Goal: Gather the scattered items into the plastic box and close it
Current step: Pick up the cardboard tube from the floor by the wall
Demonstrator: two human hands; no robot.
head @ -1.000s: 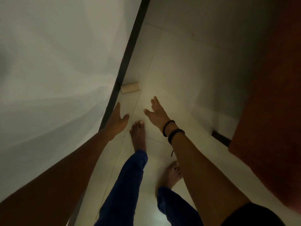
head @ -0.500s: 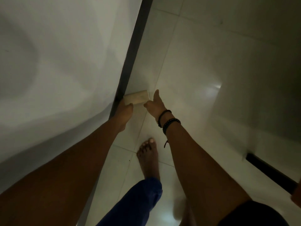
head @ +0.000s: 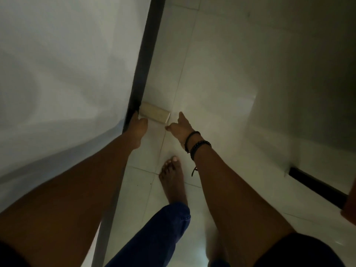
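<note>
Reaching: both hands are down at floor level, stretched toward one small pale block [head: 154,112] lying on the tiled floor [head: 221,78].
Block position: it sits hard up against the dark frame edge [head: 143,60] that runs under the white sheet [head: 61,70], just ahead of both hands and between them.
Long axis: the block runs across the reach, from the frame on the left down a touch toward the right, so its two short ends face one hand each.
Left hand [head: 137,130]: fingertips are up at the block's left end beside the frame; whether they touch it I cannot tell, and the fingers look loosely curled with nothing held.
Right hand [head: 180,126]: spread open and empty, forefinger pointing on past the block's right end, thumb tucked low toward it, just beside but seemingly clear of it.
Nearer hand: close call, yet the left looks tighter on its end; the right has the freer side, away from the frame.
Judgement: a pinch across the ends looks likely, and the frame could crowd the left fingers.
Also in shot: a bare foot [head: 171,176] planted well behind the hands.
Plastic box: nowhere in view, so the carry is still to come.
</note>
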